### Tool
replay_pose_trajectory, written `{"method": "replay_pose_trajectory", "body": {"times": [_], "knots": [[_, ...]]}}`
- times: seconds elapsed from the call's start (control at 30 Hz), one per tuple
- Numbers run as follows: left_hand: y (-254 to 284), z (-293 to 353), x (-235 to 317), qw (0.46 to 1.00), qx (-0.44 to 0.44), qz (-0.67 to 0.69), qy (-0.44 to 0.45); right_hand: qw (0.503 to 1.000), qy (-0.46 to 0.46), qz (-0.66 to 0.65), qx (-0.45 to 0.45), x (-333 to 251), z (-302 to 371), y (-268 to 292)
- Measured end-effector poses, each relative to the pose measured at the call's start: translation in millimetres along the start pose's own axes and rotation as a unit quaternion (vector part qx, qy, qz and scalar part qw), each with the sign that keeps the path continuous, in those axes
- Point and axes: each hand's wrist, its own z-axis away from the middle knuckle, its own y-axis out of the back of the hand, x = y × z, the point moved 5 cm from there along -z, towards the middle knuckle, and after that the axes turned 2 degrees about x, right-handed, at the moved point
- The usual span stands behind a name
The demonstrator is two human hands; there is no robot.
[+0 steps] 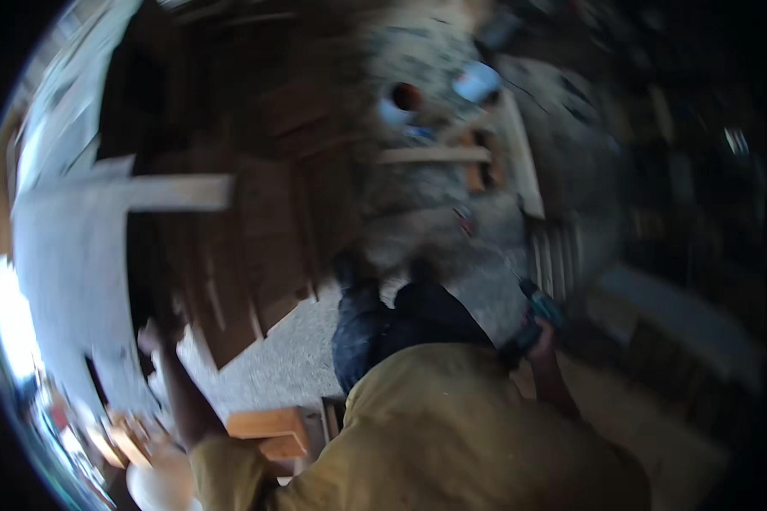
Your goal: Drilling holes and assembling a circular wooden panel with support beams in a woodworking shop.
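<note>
In my right hand [540,339] is a teal and black cordless drill [544,305], gripped by its handle. A thin bit points away from me, out over the floor. My left hand [151,337] is held out to the left, beside the edge of a large pale panel [72,272]. Blur hides its fingers, and I cannot tell whether it touches the panel. Brown wooden boards [251,255] stand or lie just to the right of that hand.
White buckets [477,83] stand on the concrete floor ahead, near a hollow orange brick [483,162] and a pale wooden strip [435,155]. A small red tool-like thing [463,223] lies closer. An orange-brown wooden piece [268,424] is at lower left. Dark stacked material lines the right.
</note>
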Motion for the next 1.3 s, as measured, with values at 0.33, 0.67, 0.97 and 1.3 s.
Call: {"method": "replay_pose_trajectory", "body": {"times": [0.33, 0.67, 0.97, 1.3], "knots": [[174.0, 256.8, 365.7, 0.66, -0.264, 0.659, -0.247, 0.919, 0.164, -0.285, -0.219, -65.6, 124.0, -67.0], [421.9, 747.8, 652.6, 0.143, -0.579, 0.445, -0.668, 0.824, 0.152, -0.396, -0.375, -165.8, 113.8, 32.0], [466.5, 917.9, 763.0, 0.114, -0.55, 0.397, -0.726, 0.839, 0.199, -0.42, -0.284, -273.2, 74.2, 177.8], [520.2, 1085.4, 986.8, 0.031, -0.647, 0.4, -0.649, 0.701, 0.283, -0.52, -0.399, -468.0, -6.3, 308.9]]}}
